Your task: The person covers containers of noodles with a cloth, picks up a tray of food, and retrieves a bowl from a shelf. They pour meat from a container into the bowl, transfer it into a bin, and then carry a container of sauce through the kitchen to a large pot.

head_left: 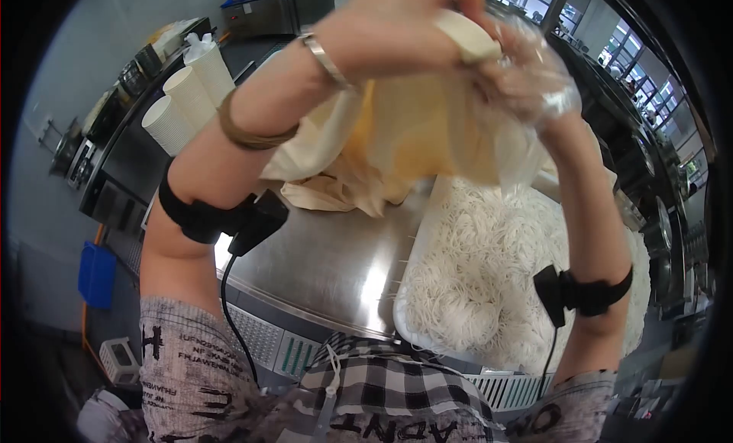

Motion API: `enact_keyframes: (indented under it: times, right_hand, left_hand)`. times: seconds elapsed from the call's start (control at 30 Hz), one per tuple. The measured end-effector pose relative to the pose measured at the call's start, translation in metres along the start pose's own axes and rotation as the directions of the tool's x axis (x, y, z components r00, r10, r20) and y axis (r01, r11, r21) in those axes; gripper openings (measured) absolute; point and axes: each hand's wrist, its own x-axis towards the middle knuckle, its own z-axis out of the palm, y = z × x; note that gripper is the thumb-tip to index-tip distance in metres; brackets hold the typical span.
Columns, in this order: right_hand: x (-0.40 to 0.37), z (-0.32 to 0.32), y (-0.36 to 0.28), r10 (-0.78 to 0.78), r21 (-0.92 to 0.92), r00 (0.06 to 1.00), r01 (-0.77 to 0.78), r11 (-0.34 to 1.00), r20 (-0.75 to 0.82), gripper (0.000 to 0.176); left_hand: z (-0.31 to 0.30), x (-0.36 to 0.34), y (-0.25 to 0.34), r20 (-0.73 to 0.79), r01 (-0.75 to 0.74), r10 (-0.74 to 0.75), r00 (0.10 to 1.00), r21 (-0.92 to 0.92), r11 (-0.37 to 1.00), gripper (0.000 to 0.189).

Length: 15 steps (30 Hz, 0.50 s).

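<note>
My left hand [412,31], bare, with a metal bracelet at the wrist, is raised at the top of the view, its fingers closed on the edge of a pale yellow sheet-like piece [427,130]. My right hand [527,77], in a clear plastic glove, grips the same piece just to the right. The piece hangs down between both hands, blurred, so its material is unclear. Below it, a white tray [408,290] holds a heap of white noodles [481,267]. Crumpled beige cloth or wrapping [321,195] lies on the steel table [321,264] to the left.
Stacks of white paper bowls [172,122] stand at the upper left, beside a counter with dark containers [134,80]. A blue bin [97,275] and a white stool [121,359] are at the far left. Dark kitchen equipment and windows line the right.
</note>
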Motion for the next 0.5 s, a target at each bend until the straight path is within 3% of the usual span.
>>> enact_keyframes:
  times: [0.03, 0.07, 0.1, 0.13, 0.2, 0.27, 0.3, 0.33, 0.43, 0.47, 0.5]
  right_hand:
    - [0.004, -0.008, 0.0, -0.044, -0.19, 0.994, 0.063, 0.98, 0.104, 0.059]
    - [0.006, -0.014, -0.021, -0.043, -0.198, 0.994, 0.062, 0.978, 0.101, 0.059]
    - [0.009, -0.02, -0.055, 0.01, -0.14, 0.999, -0.004, 0.99, 0.039, 0.034]
    - [0.011, -0.026, -0.077, 0.067, -0.076, 0.998, -0.068, 0.995, -0.016, 0.019]
    - [0.017, -0.041, -0.088, -0.015, -0.383, 0.972, -0.078, 0.921, -0.234, 0.009]
    - [0.023, -0.073, -0.107, 0.251, -0.004, 0.822, -0.295, 0.955, -0.512, 0.018]
    - [0.023, -0.095, -0.107, 0.167, -0.046, 0.811, -0.232, 0.972, -0.56, 0.019]
    - [0.017, -0.117, -0.102, 0.086, -0.109, 0.813, -0.181, 0.977, -0.575, 0.02]
    - [-0.014, -0.182, -0.088, -0.027, -0.223, 0.788, -0.141, 0.964, -0.615, 0.025]
    - [-0.026, -0.203, -0.081, -0.04, -0.25, 0.778, -0.152, 0.956, -0.627, 0.027]
    - [-0.04, -0.226, -0.074, -0.053, -0.281, 0.778, -0.162, 0.946, -0.626, 0.029]
  left_hand:
    - [-0.005, -0.003, 0.002, -0.052, 0.132, -0.132, 0.99, 0.0, 0.991, 0.038]
    - [-0.005, -0.011, -0.009, -0.053, 0.124, -0.124, 0.991, -0.004, 0.992, 0.038]
    - [0.0, -0.023, -0.031, -0.079, 0.128, -0.113, 0.99, 0.21, 0.969, 0.025]
    - [0.006, -0.037, -0.051, -0.106, 0.136, -0.101, 0.989, 0.412, 0.901, 0.022]
    - [0.011, -0.063, -0.075, -0.362, 0.366, -0.163, 0.918, 0.61, 0.703, 0.017]
    - [-0.012, -0.094, -0.123, -0.511, 0.557, -0.26, 0.819, 0.604, 0.57, 0.016]
    - [-0.025, -0.115, -0.139, -0.52, 0.636, -0.368, 0.771, 0.59, 0.497, 0.015]
    - [-0.039, -0.138, -0.156, -0.527, 0.704, -0.47, 0.709, 0.576, 0.415, 0.014]
    - [-0.063, -0.222, -0.198, -0.399, 0.685, -0.605, 0.689, 0.632, 0.363, 0.017]
    - [-0.064, -0.247, -0.202, -0.298, 0.655, -0.685, 0.665, 0.672, 0.345, 0.017]
    - [-0.063, -0.267, -0.194, -0.135, 0.696, -0.775, 0.617, 0.553, 0.458, 0.017]
